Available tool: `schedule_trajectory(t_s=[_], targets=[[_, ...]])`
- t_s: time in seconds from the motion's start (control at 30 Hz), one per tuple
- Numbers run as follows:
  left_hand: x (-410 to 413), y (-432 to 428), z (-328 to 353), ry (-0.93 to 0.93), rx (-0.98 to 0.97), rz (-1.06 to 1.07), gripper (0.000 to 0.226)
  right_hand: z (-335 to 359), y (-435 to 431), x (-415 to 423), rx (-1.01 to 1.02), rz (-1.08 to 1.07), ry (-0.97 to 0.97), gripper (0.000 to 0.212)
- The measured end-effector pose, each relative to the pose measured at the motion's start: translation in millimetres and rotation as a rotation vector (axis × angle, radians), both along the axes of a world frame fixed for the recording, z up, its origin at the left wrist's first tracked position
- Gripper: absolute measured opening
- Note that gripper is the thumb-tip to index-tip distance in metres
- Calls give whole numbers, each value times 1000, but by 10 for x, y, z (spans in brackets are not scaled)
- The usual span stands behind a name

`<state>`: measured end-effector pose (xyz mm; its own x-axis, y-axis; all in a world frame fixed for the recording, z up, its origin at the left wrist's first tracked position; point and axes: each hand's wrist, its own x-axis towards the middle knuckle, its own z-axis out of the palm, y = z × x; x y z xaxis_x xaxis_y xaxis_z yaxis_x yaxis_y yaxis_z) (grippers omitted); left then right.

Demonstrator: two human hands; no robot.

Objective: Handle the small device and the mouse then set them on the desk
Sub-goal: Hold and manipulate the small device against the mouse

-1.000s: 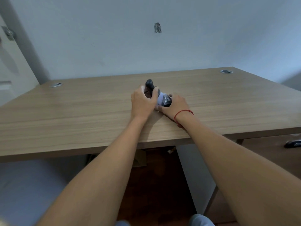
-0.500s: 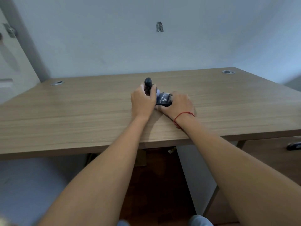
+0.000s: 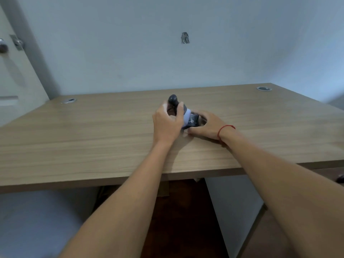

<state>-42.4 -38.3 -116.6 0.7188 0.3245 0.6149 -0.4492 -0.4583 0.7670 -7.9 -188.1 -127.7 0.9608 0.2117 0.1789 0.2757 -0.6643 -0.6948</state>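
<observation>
Both hands meet at the middle of the wooden desk. My left hand is closed around a dark rounded mouse, whose top sticks up above my fingers. A pale lilac part shows between the hands; I cannot tell which object it belongs to. My right hand, with a red thread at the wrist, curls around a small black device that rests on or just above the desk top. Most of both objects is hidden by my fingers.
Two metal cable grommets sit in the desk's far corners, one at the left, one at the right. A pale wall stands right behind the desk. A door with a knob is at the far left. A drawer unit stands under the desk's right side.
The hands have shifted slightly, and the right hand has opened a little around the black device. The mouse stays in the left hand.
</observation>
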Motion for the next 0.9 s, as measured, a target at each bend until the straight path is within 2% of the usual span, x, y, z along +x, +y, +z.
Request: schedule_trajectory(t_s=[0.07,0.2,0.3,0.4,0.47,0.6,0.67,0.77,0.83,0.9], targets=[[34,5,-1,2,26,-11,25,-38,19,13,10,-17,-48,78],[107,36,-38,76,148,133,24,-26,51,-48,-25,-115,-127,86],[75,35,-19,28,57,86,27,-12,64,-96,-203,-178,-87,102],[24,-2,4,23,-2,-30,27,15,66,-131,-266,-172,-50,99],[42,13,-19,66,53,-27,24,34,73,-159,-266,-157,-36,102],[130,58,-64,154,232,169,24,12,39,-142,-190,-93,4,96],[123,52,-41,105,171,173,26,9,2,-124,-163,-57,24,100],[39,30,20,-27,-26,79,28,14,-11,-139,-85,-63,62,106],[14,12,21,-53,5,19,25,7,22,-156,-76,-99,12,91],[26,-11,-4,-26,131,-9,25,5,48,-157,-123,-151,-73,79]])
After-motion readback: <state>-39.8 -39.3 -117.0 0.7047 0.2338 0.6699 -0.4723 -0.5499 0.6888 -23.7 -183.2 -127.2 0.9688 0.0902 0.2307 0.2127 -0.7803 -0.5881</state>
